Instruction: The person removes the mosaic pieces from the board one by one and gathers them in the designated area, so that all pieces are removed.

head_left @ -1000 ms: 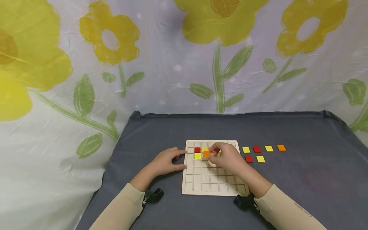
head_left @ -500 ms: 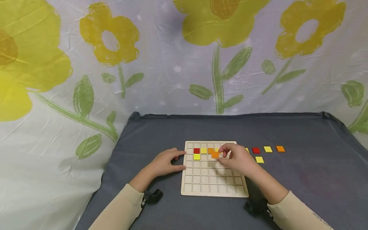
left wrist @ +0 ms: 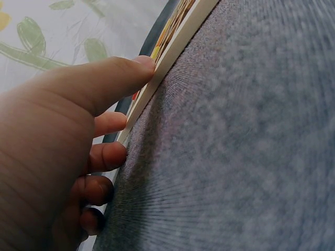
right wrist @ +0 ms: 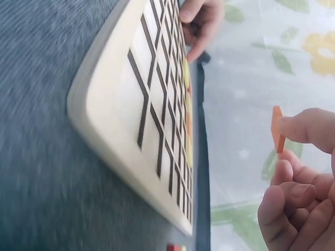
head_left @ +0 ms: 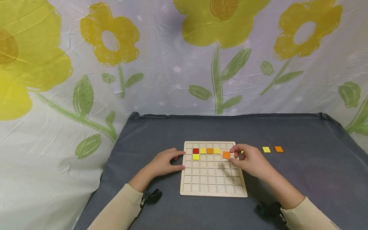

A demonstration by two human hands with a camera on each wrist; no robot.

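A square orange tile is pinched between the thumb and finger of my right hand, held above the right part of a wooden grid board. The right wrist view shows the orange tile edge-on, apart from the board. My left hand touches the board's left edge with thumb and fingertip, its fingers not curled round it. In the board's second row lie a red tile, a yellow tile, an orange tile and another yellow tile. Below the red one sits a yellow tile.
On the dark tablecloth, right of the board, lie a loose yellow tile and a loose orange tile. My right hand hides other loose tiles there. A flower-printed curtain hangs behind the table.
My right hand has moved right across the board with the orange tile, uncovering the second-row tiles and covering some loose tiles. My left hand stays at the board's left edge.
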